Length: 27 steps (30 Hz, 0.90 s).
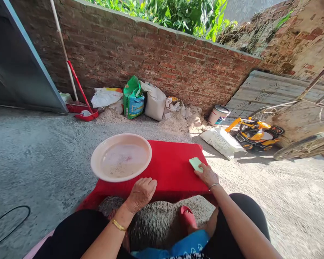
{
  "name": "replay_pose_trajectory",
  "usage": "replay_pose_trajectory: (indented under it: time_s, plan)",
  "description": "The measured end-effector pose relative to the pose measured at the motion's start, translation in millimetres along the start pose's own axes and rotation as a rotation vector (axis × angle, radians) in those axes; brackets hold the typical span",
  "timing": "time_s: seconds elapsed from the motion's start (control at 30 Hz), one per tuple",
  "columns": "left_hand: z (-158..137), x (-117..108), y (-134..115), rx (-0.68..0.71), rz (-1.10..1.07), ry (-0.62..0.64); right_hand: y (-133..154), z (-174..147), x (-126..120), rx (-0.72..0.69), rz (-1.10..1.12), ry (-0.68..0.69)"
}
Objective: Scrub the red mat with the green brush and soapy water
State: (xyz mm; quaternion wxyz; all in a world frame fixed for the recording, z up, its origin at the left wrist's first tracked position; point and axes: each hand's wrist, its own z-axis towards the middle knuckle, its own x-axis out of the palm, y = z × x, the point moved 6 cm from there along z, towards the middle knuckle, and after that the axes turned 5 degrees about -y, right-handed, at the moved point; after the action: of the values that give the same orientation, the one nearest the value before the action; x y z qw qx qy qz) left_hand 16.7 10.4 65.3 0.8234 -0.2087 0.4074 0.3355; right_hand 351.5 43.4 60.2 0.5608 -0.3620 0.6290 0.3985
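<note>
My black-clad knees are nearest, spread before the red-covered desk, with blue fabric and a red shoe showing between them. The pale green phone is at the right end of the desk, near its edge, and that is my main worry: a weak pinch or a nudge of my wrist could send it over the side onto the rough concrete floor. I judge water to be the other danger. The wide, pale basin on the left end seems to hold cloudy liquid with dark grit in it, and a bumped rim or a tug on the cover could slop some across toward the phone. My right hand is partly closed, thumb and fingertips at the near end of the phone; I seem to have only that end, and I cannot tell whether the far end rests on the cover or sits just above it. My left hand is curled into a loose fist at the front of the desk, just beside the basin and apart from it. Its palm is turned from view, so I cannot tell whether anything is tucked inside.
</note>
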Motion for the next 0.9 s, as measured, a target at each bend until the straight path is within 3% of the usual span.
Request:
replay_pose_trajectory:
  time_s: [0.1,0.2,0.3,0.53,0.63,0.73,0.8,0.9]
  plan:
    - [1,6,-7,0.025,0.008,0.041,-68,3,-18,0.216,-0.077,-0.027]
    - [-1,12,-10,0.035,0.0,0.089,-80,-3,-30,0.251,-0.104,-0.08]
    - [-2,15,-10,0.029,-0.013,0.118,-28,-10,-27,0.095,-0.037,-0.085]
    - [-2,14,-13,0.025,-0.016,0.159,168,-43,3,-0.381,0.043,-0.037]
    - [0,11,-13,0.036,-0.012,0.155,202,-42,14,-0.454,0.045,-0.001]
    - [3,8,-12,0.042,-0.016,0.146,178,-21,17,-0.37,0.033,0.034]
    - [4,7,-13,0.046,-0.021,0.149,133,-3,13,-0.245,0.025,0.039]
    - [5,9,-17,0.056,-0.046,0.172,43,18,0,-0.021,-0.003,0.023]
